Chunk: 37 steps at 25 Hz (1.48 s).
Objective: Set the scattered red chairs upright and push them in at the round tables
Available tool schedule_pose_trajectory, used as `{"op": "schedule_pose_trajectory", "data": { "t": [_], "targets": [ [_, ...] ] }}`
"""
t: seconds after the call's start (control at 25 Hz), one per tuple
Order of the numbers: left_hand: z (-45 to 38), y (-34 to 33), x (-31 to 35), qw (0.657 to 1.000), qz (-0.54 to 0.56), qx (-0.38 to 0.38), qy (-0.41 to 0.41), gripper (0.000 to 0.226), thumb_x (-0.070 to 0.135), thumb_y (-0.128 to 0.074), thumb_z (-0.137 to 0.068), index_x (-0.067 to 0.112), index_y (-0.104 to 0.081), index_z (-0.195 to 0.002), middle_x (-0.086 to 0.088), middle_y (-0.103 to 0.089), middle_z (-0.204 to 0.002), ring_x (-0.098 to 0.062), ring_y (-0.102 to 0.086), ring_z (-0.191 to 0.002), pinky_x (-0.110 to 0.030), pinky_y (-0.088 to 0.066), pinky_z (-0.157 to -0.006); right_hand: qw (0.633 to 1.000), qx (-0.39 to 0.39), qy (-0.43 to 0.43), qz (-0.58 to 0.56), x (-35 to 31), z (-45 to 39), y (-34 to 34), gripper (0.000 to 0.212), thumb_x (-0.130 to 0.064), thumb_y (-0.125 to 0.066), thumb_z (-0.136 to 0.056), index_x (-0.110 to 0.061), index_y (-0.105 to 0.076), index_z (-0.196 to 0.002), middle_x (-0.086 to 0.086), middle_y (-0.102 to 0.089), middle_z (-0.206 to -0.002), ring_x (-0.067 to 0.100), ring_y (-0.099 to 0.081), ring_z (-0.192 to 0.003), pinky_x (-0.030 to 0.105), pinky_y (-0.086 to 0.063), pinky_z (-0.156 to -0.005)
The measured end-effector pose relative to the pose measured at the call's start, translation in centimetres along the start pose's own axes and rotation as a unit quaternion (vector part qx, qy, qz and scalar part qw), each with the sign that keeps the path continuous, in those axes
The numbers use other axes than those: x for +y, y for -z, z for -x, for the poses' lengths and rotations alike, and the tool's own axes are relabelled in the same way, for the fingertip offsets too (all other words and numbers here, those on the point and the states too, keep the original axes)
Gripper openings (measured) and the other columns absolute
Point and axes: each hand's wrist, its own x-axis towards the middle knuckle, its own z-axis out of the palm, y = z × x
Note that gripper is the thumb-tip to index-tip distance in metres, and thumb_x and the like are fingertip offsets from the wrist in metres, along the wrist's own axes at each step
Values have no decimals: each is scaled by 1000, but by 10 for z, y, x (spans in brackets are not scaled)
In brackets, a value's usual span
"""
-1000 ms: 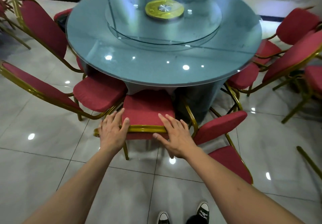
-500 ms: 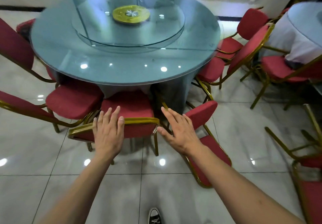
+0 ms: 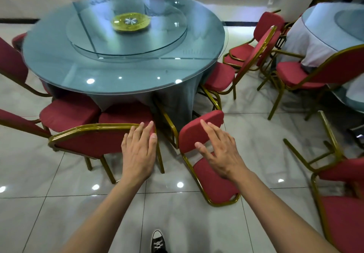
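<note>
The view has swung to the right since a second ago, and both hands have slid rightward with it! The left hand (image 3: 138, 154), which sat near the left end of the pushed-in chair (image 3: 94, 141) backrest, now rests at its right end, at about 6 o'clock from the glass round table (image 3: 122, 71). Its fingers lie straight and close together, tips over the gold top rail. The right hand (image 3: 218, 154) has left that chair altogether and hovers over the tipped-over chair (image 3: 202, 154), fingers straight and fanned apart; contact I cannot tell.

So chair one looks done, seat tucked under the table edge, and the fallen one at 5 o'clock of the table is next, I'd judge.

That fallen chair lies with its long axis running from the seat, nearest the sneaker (image 3: 158, 241), up toward the table. The backrest points at the tablecloth, and gold legs poke toward the skirt on its left.
</note>
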Motion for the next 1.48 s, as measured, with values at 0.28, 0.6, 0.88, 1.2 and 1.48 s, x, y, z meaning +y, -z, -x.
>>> {"op": "schedule_pose_trajectory", "data": {
  "t": [0.28,0.6,0.88,1.2,1.48],
  "targets": [
    [51,-51,98,1000,-1,-28,-15,71,60,-3,-94,35,-30,-156,3,-27,-164,-16,-10,-154,-43,-6,-126,999,38,-11,-6,95,59,47,75,-77,-16,-94,-44,-6,-160,-3,-24,-165,15,-23,-150,46,-18,-123],
    [85,-101,162,1000,19,-17,-16,67,57,-8,-97,36,-32,-155,2,-30,-162,-16,-14,-153,-46,-11,-124,997,78,-18,-16,177,100,81,69,-71,-21,-97,-42,-11,-159,-6,-30,-161,15,-32,-145,45,-23,-117],
    [56,-145,199,999,18,-25,-14,70,58,-6,-96,34,-32,-155,0,-32,-161,-19,-18,-152,-47,-13,-123,996,82,-31,-17,229,80,107,68,-69,-24,-98,-40,-13,-159,-6,-31,-158,13,-32,-143,44,-25,-116],
    [-11,-197,233,999,22,-31,-7,70,58,-4,-96,32,-32,-155,-3,-33,-160,-23,-22,-151,-47,-16,-122,997,58,-50,19,283,30,140,68,-69,-23,-98,-41,-11,-159,-5,-30,-160,14,-31,-145,46,-28,-117],
    [-42,-218,254,999,21,-2,26,69,57,-5,-97,32,-32,-155,-3,-35,-159,-24,-25,-149,-48,-19,-121,999,30,-25,30,311,-17,157,66,-66,-25,-101,-40,-11,-160,-5,-30,-159,14,-31,-144,43,-25,-118]
  ]
}}
